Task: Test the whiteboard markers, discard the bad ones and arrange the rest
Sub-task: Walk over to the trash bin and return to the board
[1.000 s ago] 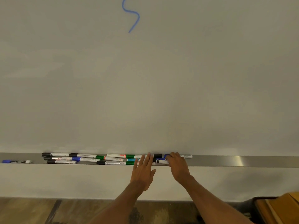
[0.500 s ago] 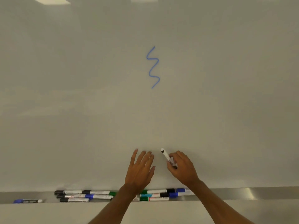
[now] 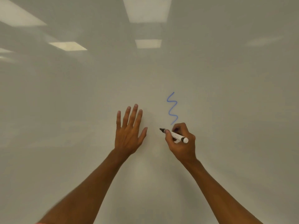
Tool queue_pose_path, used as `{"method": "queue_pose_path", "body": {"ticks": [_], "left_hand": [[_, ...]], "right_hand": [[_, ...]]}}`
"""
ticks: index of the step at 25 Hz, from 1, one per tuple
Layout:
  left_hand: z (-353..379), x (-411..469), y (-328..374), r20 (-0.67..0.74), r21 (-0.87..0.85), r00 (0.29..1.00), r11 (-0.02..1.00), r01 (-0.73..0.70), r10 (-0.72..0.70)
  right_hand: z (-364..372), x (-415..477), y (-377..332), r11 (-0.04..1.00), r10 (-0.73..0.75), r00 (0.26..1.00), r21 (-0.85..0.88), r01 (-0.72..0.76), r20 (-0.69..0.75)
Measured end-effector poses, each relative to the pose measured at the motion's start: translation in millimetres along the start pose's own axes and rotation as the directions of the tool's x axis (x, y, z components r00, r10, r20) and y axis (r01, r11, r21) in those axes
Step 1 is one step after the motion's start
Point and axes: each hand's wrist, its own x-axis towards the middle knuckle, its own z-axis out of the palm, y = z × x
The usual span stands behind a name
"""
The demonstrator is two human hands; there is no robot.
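At frame centre, our right hand (image 3: 181,141) grips a black-tipped white marker (image 3: 175,135) below a blue squiggle (image 3: 172,108); our left hand (image 3: 129,131) lies flat, fingers straight, on the glossy whiteboard (image 3: 64,110).

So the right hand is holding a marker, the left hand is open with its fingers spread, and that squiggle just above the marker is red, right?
Not quite: the squiggle is blue, not red, as the head view shows on the whiteboard. The rest holds: the right hand grips the marker, and the left hand is open with its fingers spread.
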Motion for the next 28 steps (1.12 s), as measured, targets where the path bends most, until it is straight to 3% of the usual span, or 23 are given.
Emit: {"method": "queue_pose_path", "body": {"ticks": [5, 10, 16, 20, 24, 28], "left_hand": [[-4.3, 37.8, -31.0, 0.079, 0.043, 0.996, 0.998, 0.035, -0.038], [16.9, 36.5, -33.3, 0.108, -0.016, 0.986, 0.992, 0.127, -0.124], [33.3, 37.0, -34.4, 0.014, -0.006, 0.992, 0.992, 0.125, -0.125], [40.8, 36.0, -36.1, -0.025, 0.006, 0.994, 0.994, 0.108, -0.108], [41.9, 35.0, -35.4, -0.044, 0.011, 0.994, 0.995, 0.104, -0.103], [43.3, 36.0, -36.0, -0.045, 0.016, 0.994, 0.995, 0.096, -0.095]], "right_hand": [[33.4, 40.4, -14.0, 0.972, -0.233, 0.967, -0.060, 0.227, -0.107], [45.2, 58.2, -2.8, 0.943, -0.285, 0.947, -0.222, 0.249, -0.149], [56.7, 64.3, 19.4, 0.914, -0.311, 0.937, -0.321, 0.248, -0.162], [61.5, 51.0, 34.4, 0.838, -0.433, 0.899, -0.397, 0.375, -0.064], [54.4, 32.4, 41.6, 0.887, -0.349, 0.925, -0.372, 0.275, -0.150], [46.7, 1.6, 51.6, 0.858, -0.373, 0.927, -0.391, 0.332, -0.031]]}}
